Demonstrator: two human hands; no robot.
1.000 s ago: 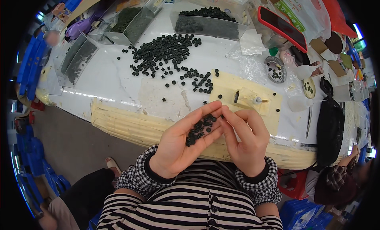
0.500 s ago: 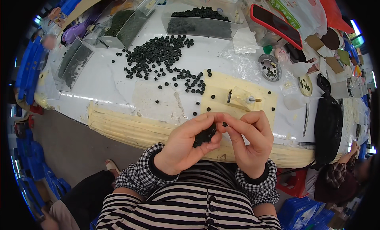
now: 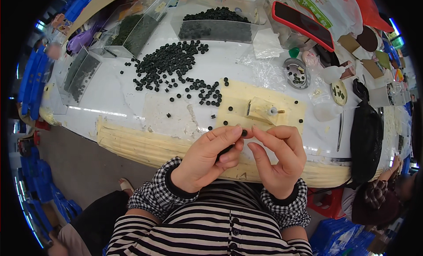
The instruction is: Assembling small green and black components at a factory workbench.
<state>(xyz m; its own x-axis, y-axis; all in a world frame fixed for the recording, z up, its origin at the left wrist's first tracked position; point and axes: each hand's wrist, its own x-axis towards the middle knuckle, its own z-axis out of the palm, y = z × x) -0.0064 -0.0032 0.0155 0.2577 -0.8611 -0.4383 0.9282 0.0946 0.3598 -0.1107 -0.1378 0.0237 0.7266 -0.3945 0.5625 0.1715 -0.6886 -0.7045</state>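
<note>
My left hand [image 3: 206, 158] is closed, with a small black round part [image 3: 244, 132] pinched at its thumb and fingertips. More black parts [image 3: 224, 152] lie in its palm, mostly hidden by the curled fingers. Just to the right, my right hand [image 3: 282, 157] has its thumb and index finger apart and nothing visible between them; its index tip is close beside the pinched part. Beyond the hands, a small block fixture with a metal pin [image 3: 264, 110] stands on a yellowish taped board [image 3: 235, 95]. A large pile of the same black parts [image 3: 165, 62] spreads over the white table.
Clear bins [image 3: 216, 33] of black parts stand at the back. A red-cased phone [image 3: 303, 26] rests at the back right, above a round metal dish [image 3: 296, 73]. Tweezers [image 3: 340, 131] and a black bag [image 3: 366, 137] lie right. Padding [image 3: 132, 139] covers the table's front edge.
My right thumb and index finger have come apart and off the small part, which stays in my left fingertips. The view has shifted slightly.
</note>
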